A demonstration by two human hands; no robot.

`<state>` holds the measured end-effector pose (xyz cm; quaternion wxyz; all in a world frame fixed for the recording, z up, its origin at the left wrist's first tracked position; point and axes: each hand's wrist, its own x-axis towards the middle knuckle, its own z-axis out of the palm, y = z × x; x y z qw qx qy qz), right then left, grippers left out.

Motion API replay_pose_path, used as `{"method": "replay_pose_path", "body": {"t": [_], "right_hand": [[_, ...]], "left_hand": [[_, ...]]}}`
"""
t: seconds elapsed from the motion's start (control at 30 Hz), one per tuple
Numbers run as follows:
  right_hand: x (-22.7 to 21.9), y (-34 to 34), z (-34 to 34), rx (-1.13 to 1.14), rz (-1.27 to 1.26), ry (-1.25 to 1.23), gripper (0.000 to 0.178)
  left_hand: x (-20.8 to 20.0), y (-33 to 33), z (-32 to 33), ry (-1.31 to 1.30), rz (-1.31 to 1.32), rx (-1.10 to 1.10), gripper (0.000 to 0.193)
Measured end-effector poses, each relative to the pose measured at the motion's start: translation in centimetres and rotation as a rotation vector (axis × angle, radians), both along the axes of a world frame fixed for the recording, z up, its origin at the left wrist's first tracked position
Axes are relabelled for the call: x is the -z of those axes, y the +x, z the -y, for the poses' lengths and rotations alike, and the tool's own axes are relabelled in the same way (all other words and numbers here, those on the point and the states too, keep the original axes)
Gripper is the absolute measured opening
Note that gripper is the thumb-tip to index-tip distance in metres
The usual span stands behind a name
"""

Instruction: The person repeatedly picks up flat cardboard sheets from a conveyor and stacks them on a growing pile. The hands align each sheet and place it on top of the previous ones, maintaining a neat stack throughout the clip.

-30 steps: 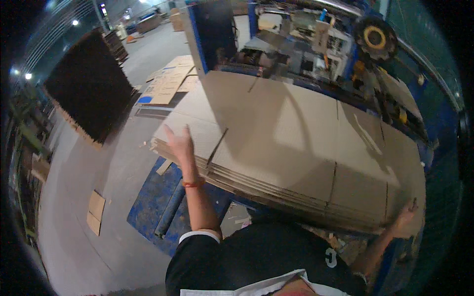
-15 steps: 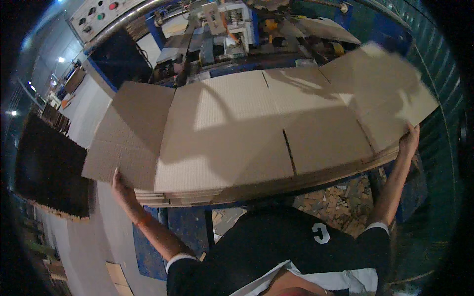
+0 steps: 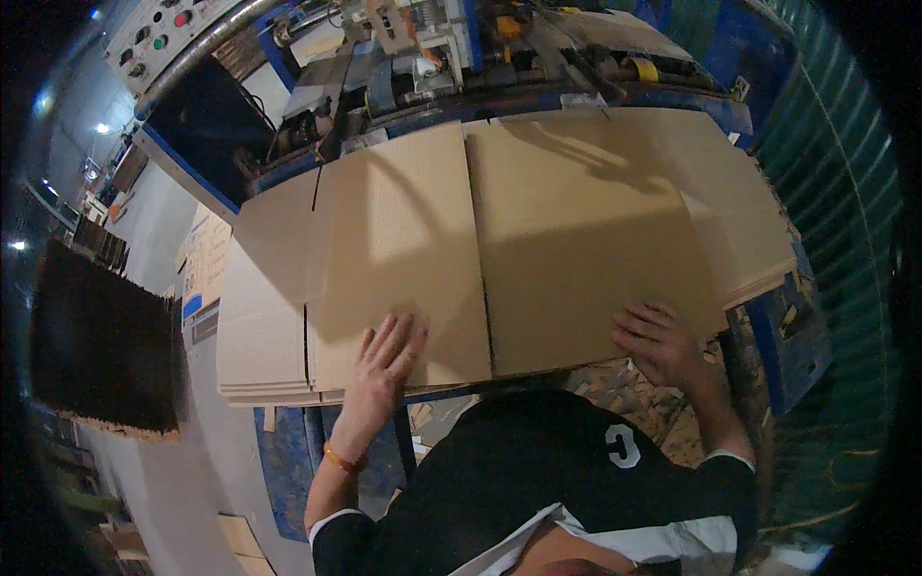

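A brown cardboard box blank (image 3: 576, 240) lies in front of me with both end panels folded inward, their edges meeting along a dark gap left of its middle. Flat on the left folded panel, near its front edge, rests my left hand (image 3: 386, 360), fingers spread. My right hand (image 3: 663, 346) lies on the right folded panel near its front corner, fingers stretched out and slightly blurred. Beneath the folded blank is a stack of flat cardboard sheets (image 3: 264, 278), showing at both sides.
Behind the stack stands a machine with rollers (image 3: 538, 82) and a button panel (image 3: 158, 34). A dark stack of cardboard (image 3: 101, 336) is at the left. Cardboard scraps (image 3: 586, 403) lie below the front edge. A green corrugated wall (image 3: 845, 240) runs along the right.
The two raised end panels have been folded inward and down onto the blank. Both hands have moved from the outer edges toward the middle, releasing the edges and lying flat on the panels.
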<state>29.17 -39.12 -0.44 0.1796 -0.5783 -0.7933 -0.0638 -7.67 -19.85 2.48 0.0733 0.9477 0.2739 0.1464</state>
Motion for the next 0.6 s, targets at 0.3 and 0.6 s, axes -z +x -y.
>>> {"method": "replay_pose_path", "body": {"t": [0.3, 0.6], "right_hand": [[0.1, 3.9, -5.4, -0.022, -0.025, -0.202, 0.055], [-1.6, 8.6, -17.7, 0.081, 0.097, -0.170, 0.069]], "left_hand": [[1.5, 1.2, -3.4, 0.111, -0.037, -0.031, 0.056], [2.5, 6.7, -15.1, 0.217, 0.181, -0.044, 0.058]]}}
